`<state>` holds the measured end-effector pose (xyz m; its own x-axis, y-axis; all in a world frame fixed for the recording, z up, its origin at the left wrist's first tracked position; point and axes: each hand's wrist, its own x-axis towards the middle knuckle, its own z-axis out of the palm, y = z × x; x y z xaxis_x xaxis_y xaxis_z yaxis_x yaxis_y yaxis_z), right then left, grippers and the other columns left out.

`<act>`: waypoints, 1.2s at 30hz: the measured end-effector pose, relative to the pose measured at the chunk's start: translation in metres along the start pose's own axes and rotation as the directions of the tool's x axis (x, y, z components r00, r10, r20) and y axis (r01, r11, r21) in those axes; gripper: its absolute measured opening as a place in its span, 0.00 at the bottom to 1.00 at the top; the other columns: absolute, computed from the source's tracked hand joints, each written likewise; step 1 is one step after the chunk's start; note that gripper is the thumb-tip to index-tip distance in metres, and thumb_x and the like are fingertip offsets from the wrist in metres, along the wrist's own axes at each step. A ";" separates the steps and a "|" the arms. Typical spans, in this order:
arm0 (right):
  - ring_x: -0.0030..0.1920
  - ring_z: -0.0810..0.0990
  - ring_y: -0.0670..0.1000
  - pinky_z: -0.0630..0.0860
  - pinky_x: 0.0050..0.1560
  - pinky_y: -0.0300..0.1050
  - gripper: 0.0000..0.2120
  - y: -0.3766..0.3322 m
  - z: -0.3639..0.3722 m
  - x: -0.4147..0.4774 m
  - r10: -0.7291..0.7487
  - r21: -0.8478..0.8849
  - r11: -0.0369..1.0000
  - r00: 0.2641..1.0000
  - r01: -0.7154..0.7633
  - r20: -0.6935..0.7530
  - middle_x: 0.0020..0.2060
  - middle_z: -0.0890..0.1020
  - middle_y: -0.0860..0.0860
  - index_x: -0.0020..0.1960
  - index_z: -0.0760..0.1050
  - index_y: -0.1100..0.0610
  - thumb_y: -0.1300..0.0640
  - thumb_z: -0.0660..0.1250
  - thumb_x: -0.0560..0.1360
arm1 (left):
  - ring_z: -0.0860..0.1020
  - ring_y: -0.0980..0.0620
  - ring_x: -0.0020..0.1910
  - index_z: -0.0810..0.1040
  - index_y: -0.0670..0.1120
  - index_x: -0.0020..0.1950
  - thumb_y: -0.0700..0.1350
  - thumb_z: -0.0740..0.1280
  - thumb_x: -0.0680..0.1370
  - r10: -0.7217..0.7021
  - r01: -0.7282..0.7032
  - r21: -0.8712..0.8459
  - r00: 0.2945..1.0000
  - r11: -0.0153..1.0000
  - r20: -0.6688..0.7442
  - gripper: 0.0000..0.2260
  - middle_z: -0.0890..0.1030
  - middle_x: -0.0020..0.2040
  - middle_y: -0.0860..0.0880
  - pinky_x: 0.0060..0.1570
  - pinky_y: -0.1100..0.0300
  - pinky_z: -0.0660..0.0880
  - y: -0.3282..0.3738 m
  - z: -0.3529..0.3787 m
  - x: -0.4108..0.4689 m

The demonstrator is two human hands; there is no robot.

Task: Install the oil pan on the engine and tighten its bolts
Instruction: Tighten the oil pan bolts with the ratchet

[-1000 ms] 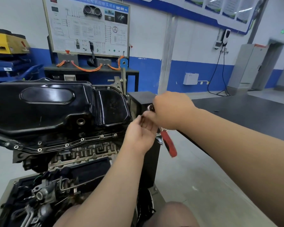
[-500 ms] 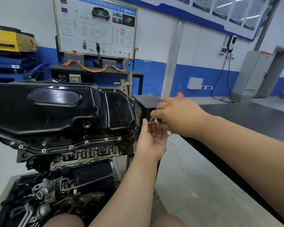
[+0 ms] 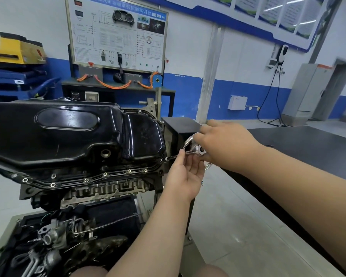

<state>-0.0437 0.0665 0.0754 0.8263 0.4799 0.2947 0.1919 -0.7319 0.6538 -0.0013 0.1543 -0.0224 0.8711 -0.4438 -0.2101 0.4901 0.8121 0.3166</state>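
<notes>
The glossy black oil pan (image 3: 72, 132) sits on the upturned engine (image 3: 100, 192), with several bolts (image 3: 105, 174) along its front flange. At the pan's right end a chrome ratchet (image 3: 198, 150) with a thin extension reaches a flange bolt (image 3: 166, 159). My right hand (image 3: 226, 144) grips the ratchet handle, which is blurred. My left hand (image 3: 185, 172) is just below, its fingertips pinching the extension near the ratchet head. The handle's far end is hidden by my right hand.
The engine stands on a grey stand (image 3: 8, 228) with hoses and metal parts below. A dark table (image 3: 308, 156) runs along the right. A black box (image 3: 180, 126) is behind the hands. A training board (image 3: 116, 33) and blue shelves (image 3: 18, 76) stand behind.
The ratchet has swung: its red handle hung down below my hands a second ago, now the tool is a chrome blur by my right hand. My left hand has opened out under the extension.
</notes>
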 end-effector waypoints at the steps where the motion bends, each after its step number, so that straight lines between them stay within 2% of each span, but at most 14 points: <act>1: 0.49 0.75 0.51 0.68 0.35 0.43 0.16 0.000 -0.001 0.000 0.025 0.027 0.999 1.000 -0.025 0.007 0.47 0.77 0.48 0.57 0.73 0.50 0.40 0.60 0.76 | 0.78 0.54 0.36 0.76 0.43 0.40 0.48 0.66 0.79 0.005 -0.005 -0.001 1.000 1.000 0.001 0.11 0.79 0.32 0.49 0.44 0.58 0.77 0.000 0.000 0.001; 4: 0.35 0.76 0.48 0.65 0.28 0.40 0.25 -0.008 -0.001 -0.001 0.262 0.208 0.935 0.955 -0.287 0.139 0.34 0.76 0.48 0.40 0.76 0.52 0.31 0.55 0.73 | 0.80 0.52 0.36 0.76 0.42 0.41 0.50 0.63 0.80 0.010 -0.011 0.016 0.999 1.000 0.049 0.13 0.81 0.32 0.48 0.53 0.54 0.76 -0.001 0.000 0.002; 6: 0.27 0.72 0.47 0.61 0.26 0.40 0.29 -0.018 0.001 -0.003 0.389 0.334 0.832 0.894 -0.444 0.222 0.26 0.73 0.48 0.30 0.70 0.53 0.30 0.52 0.73 | 0.81 0.48 0.41 0.78 0.41 0.44 0.49 0.59 0.82 0.013 -0.016 0.034 0.996 0.999 0.091 0.15 0.83 0.38 0.45 0.52 0.52 0.77 0.000 -0.002 0.003; 8: 0.26 0.70 0.47 0.61 0.25 0.40 0.27 -0.027 0.005 -0.002 0.416 0.351 0.812 0.885 -0.465 0.210 0.25 0.72 0.48 0.28 0.67 0.52 0.31 0.53 0.74 | 0.82 0.47 0.43 0.80 0.40 0.44 0.48 0.57 0.83 0.020 -0.024 0.028 0.993 0.999 0.119 0.17 0.84 0.39 0.44 0.47 0.52 0.78 0.003 -0.007 0.005; 11: 0.30 0.71 0.46 0.63 0.27 0.40 0.24 -0.022 0.002 -0.001 0.344 0.284 0.882 0.926 -0.376 0.157 0.30 0.74 0.47 0.35 0.71 0.52 0.32 0.55 0.74 | 0.83 0.51 0.35 0.79 0.42 0.44 0.48 0.58 0.82 0.035 -0.036 0.003 0.992 0.999 0.125 0.15 0.82 0.34 0.47 0.46 0.55 0.77 0.002 -0.010 0.004; 15: 0.48 0.74 0.51 0.67 0.39 0.42 0.12 -0.002 0.002 -0.005 -0.054 0.024 0.998 0.998 0.055 -0.043 0.47 0.78 0.48 0.52 0.74 0.52 0.45 0.59 0.78 | 0.80 0.54 0.36 0.77 0.45 0.40 0.51 0.63 0.80 0.027 -0.029 0.021 0.997 0.999 0.077 0.13 0.80 0.34 0.50 0.52 0.56 0.75 -0.001 -0.005 0.007; 18: 0.52 0.74 0.52 0.72 0.45 0.46 0.12 0.002 -0.002 0.000 -0.080 -0.008 0.997 0.995 0.080 -0.056 0.48 0.78 0.48 0.55 0.75 0.51 0.47 0.61 0.78 | 0.80 0.55 0.38 0.78 0.46 0.38 0.53 0.66 0.78 0.017 -0.019 0.028 0.998 0.999 0.060 0.13 0.81 0.35 0.51 0.49 0.58 0.75 0.000 -0.005 0.009; 22: 0.33 0.74 0.47 0.65 0.28 0.40 0.28 -0.006 0.001 0.009 0.192 0.177 0.964 0.980 -0.198 0.054 0.31 0.75 0.47 0.37 0.75 0.51 0.30 0.49 0.72 | 0.83 0.51 0.42 0.80 0.44 0.46 0.54 0.62 0.80 0.039 -0.046 0.080 0.995 0.996 0.091 0.15 0.85 0.41 0.47 0.50 0.54 0.77 0.007 -0.006 0.012; 26: 0.23 0.69 0.48 0.59 0.25 0.39 0.31 -0.016 0.006 0.010 0.434 0.407 0.771 0.872 -0.490 0.226 0.21 0.69 0.49 0.26 0.67 0.54 0.29 0.50 0.72 | 0.84 0.50 0.45 0.81 0.43 0.50 0.49 0.56 0.83 0.004 -0.019 0.110 0.990 0.994 0.142 0.16 0.85 0.48 0.45 0.49 0.53 0.77 0.008 -0.010 0.010; 29: 0.29 0.72 0.47 0.60 0.25 0.40 0.27 -0.013 0.001 0.009 0.334 0.341 0.858 0.922 -0.383 0.194 0.28 0.73 0.48 0.34 0.72 0.53 0.30 0.54 0.71 | 0.83 0.51 0.40 0.80 0.43 0.45 0.48 0.60 0.81 0.007 -0.011 0.035 0.993 0.999 0.115 0.13 0.84 0.39 0.47 0.54 0.53 0.76 0.008 -0.010 0.009; 31: 0.42 0.75 0.48 0.63 0.29 0.40 0.21 -0.005 -0.002 0.006 0.156 0.172 0.971 0.985 -0.166 0.069 0.39 0.77 0.47 0.46 0.74 0.51 0.34 0.57 0.74 | 0.80 0.54 0.33 0.77 0.44 0.41 0.50 0.64 0.79 -0.002 -0.002 0.053 0.998 0.999 0.069 0.12 0.80 0.32 0.50 0.52 0.55 0.76 0.008 -0.007 0.009; 33: 0.52 0.72 0.50 0.70 0.39 0.44 0.14 0.000 -0.003 0.001 -0.026 0.019 0.999 1.000 0.026 -0.016 0.47 0.77 0.47 0.55 0.73 0.51 0.43 0.59 0.78 | 0.75 0.56 0.27 0.75 0.45 0.38 0.51 0.66 0.78 -0.009 0.006 0.089 0.999 0.996 0.036 0.13 0.76 0.28 0.53 0.46 0.57 0.76 0.006 -0.005 0.009; 35: 0.56 0.70 0.51 0.73 0.49 0.47 0.11 0.002 -0.005 0.001 -0.045 -0.007 0.999 0.999 0.045 0.001 0.50 0.76 0.48 0.58 0.72 0.51 0.48 0.59 0.79 | 0.76 0.56 0.28 0.76 0.45 0.39 0.52 0.65 0.78 -0.005 0.000 0.110 0.999 0.994 0.047 0.13 0.76 0.30 0.52 0.45 0.57 0.75 0.004 -0.005 0.009; 36: 0.55 0.71 0.51 0.72 0.47 0.46 0.12 0.001 -0.006 0.001 -0.022 0.007 1.000 1.000 0.022 0.002 0.50 0.77 0.47 0.58 0.73 0.50 0.47 0.59 0.79 | 0.78 0.54 0.31 0.77 0.45 0.39 0.53 0.64 0.79 0.000 -0.009 0.116 0.997 0.993 0.071 0.14 0.78 0.33 0.51 0.46 0.56 0.75 0.005 -0.006 0.010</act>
<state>-0.0456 0.0689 0.0806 0.8228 0.4953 0.2787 0.2140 -0.7243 0.6554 0.0097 0.1560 -0.0290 0.8713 -0.4694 -0.1434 0.4827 0.7665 0.4236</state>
